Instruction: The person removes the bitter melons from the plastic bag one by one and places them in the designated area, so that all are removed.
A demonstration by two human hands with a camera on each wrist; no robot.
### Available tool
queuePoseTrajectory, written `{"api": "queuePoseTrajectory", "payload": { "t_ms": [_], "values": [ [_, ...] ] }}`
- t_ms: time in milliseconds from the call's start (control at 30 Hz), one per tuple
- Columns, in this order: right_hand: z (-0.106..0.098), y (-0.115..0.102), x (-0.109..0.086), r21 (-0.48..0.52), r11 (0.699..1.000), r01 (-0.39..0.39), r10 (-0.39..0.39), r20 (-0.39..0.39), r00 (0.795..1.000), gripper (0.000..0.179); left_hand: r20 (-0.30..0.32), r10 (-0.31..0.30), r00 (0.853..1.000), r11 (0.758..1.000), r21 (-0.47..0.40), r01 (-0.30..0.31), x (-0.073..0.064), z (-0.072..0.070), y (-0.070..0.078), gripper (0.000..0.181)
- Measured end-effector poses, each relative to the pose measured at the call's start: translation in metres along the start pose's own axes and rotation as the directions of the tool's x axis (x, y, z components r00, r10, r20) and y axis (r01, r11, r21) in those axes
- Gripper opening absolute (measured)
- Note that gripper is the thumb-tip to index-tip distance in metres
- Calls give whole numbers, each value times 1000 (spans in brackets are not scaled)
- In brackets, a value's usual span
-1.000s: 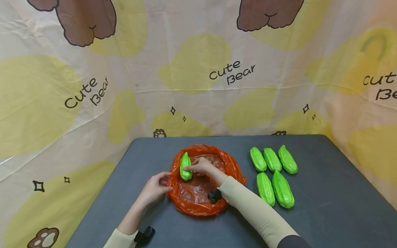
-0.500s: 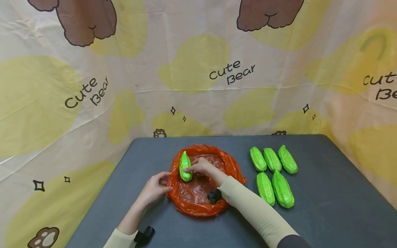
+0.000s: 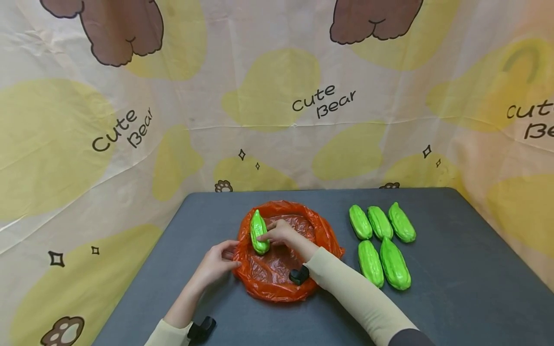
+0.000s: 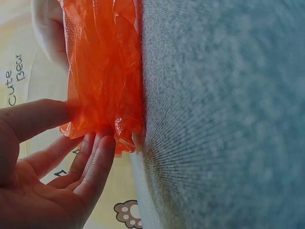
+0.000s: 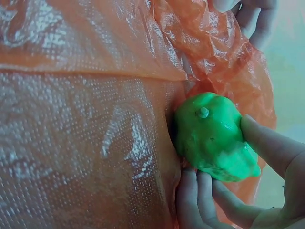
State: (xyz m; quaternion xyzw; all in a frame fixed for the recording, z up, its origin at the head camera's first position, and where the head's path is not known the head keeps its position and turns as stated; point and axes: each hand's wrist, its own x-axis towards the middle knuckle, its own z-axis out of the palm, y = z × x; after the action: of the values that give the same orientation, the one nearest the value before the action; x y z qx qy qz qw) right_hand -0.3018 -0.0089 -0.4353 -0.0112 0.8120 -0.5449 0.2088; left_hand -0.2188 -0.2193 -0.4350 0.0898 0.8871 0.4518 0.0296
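Observation:
An orange-red plastic bag [image 3: 281,292] stands with its mouth wide and its rim rolled down. My left hand [image 3: 215,262] holds its left side, the thumb and fingertips on the plastic in the left wrist view. Inside, near the left wall, a glossy green bitter melon [image 3: 258,231] lies with its pointed end away from me. My right hand [image 3: 281,233] reaches in over the rim and grips it. In the right wrist view, the thumb is on one side of the bitter melon [image 5: 209,136] and the fingers are on the other.
Several more green bitter melons [image 3: 395,264] lie in two rows on the grey table [image 3: 459,288], to the right of the bag. A printed cloth [image 3: 277,86] hangs behind the table and along its sides. My right sleeve [image 3: 346,288] crosses the bag's near right rim.
The bitter melon in my right hand shifts only slightly inside the bag. My left hand stays at the bag's left side, and the other bitter melons have not moved.

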Motion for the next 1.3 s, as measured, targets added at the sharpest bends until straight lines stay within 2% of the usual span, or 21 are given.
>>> {"api": "queuePoseTrajectory", "payload": {
  "t_ms": [133,300,500,667,933,1300],
  "values": [
    [-1,-1,-2,19,1000,-13,13,-13,1000,61,14,12,1000,1000,0,-12,0,0,0,46],
    [-4,-2,-5,86,995,-46,45,14,999,62,21,18,1000,1000,6,-18,0,-1,-1,46],
    [-8,-3,-10,82,995,-53,52,14,999,67,27,30,999,1000,-3,-30,1,0,-2,46],
    [-14,-7,-18,79,996,-43,41,30,999,69,19,11,1000,1000,-6,-11,0,0,-2,46],
    [-19,-13,-26,105,994,-32,24,72,997,55,11,4,1000,1000,-4,-4,0,0,-1,46],
    [-26,-26,-45,98,995,25,-33,84,996,58,7,5,1000,1000,-7,-5,-1,0,-2,46]
  ]
}}
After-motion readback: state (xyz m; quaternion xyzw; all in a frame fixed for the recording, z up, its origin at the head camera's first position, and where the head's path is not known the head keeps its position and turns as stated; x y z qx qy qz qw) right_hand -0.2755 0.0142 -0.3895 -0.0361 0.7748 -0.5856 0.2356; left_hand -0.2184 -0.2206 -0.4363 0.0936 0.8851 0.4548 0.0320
